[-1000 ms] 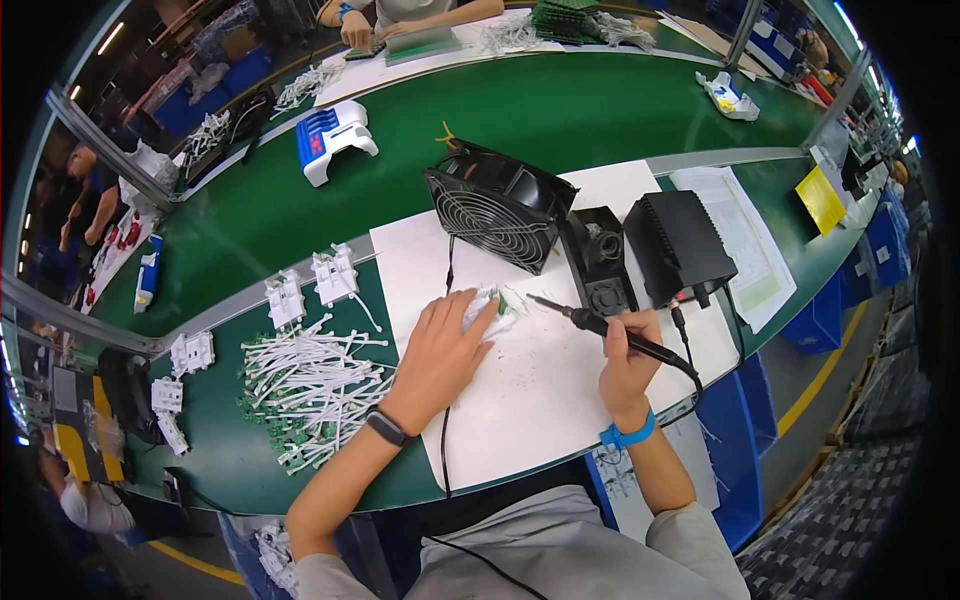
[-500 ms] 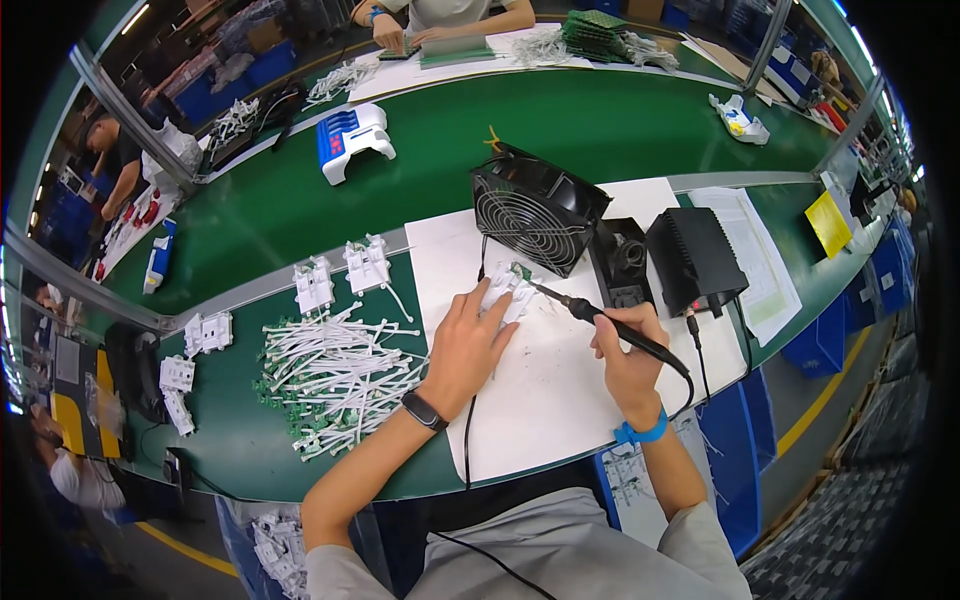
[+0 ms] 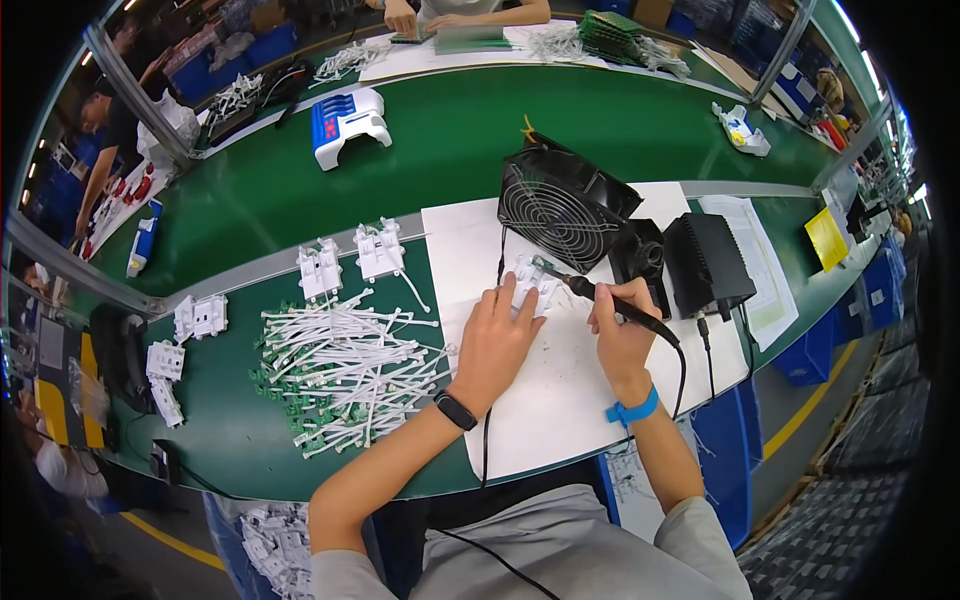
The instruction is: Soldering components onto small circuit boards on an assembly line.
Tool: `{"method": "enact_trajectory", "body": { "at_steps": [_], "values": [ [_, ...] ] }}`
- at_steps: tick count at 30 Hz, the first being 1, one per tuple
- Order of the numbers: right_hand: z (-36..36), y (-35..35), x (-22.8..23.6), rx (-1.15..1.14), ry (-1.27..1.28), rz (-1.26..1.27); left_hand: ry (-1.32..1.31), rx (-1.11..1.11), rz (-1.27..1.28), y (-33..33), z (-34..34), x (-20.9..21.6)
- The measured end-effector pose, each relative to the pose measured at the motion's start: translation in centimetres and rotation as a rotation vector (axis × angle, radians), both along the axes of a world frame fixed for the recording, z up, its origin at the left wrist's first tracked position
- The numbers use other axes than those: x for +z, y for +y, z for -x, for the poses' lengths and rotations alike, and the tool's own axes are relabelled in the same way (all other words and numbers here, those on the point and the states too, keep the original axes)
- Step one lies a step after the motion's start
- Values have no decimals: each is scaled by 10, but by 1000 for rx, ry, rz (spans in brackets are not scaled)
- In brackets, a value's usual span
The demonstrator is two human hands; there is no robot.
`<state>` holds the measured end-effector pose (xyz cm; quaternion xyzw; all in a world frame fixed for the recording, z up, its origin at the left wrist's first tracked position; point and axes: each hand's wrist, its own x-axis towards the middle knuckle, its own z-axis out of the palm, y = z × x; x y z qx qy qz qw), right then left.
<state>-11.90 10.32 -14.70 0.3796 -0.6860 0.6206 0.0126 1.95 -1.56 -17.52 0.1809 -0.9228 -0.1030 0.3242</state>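
Note:
My left hand (image 3: 494,346) lies on the white sheet, its fingertips holding a small white plastic housing (image 3: 531,287) with a bit of green circuit board at its far end. In my right hand (image 3: 626,338) is a black soldering iron (image 3: 580,287), gripped like a pen. The iron's tip points left at the green board; whether it touches is too small to tell. Left of my left hand lies a pile of white wire leads with green ends (image 3: 345,375). Two more white housings (image 3: 320,268) sit beyond the pile, one with a lead hanging off it.
A black fan (image 3: 560,205) stands just beyond the housing. Right of it are an iron stand (image 3: 640,258) and a black box (image 3: 708,265) with cables. More white housings (image 3: 200,317) lie at the left. Across the green table (image 3: 440,115), another person's hands (image 3: 400,18) work on boards.
My right hand has brought the soldering iron closer to my left hand and the housing. The whole view has shifted slightly, with the work now further right in the picture.

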Motion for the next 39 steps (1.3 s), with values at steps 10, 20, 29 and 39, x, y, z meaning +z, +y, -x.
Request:
{"method": "enact_trajectory", "body": {
  "at_steps": [10,20,29,39],
  "values": [
    [0,-3,2,20,-114,-25,12,-1,5,-1,0,0],
    [1,1,1,20,-84,-61,-3,8,5,0,2,-1],
    [16,13,-18,-72,-36,84,-24,2,22,0,0,-1],
    [19,14,-10,-57,43,56,-28,0,13,-1,0,1]
  ]
}}
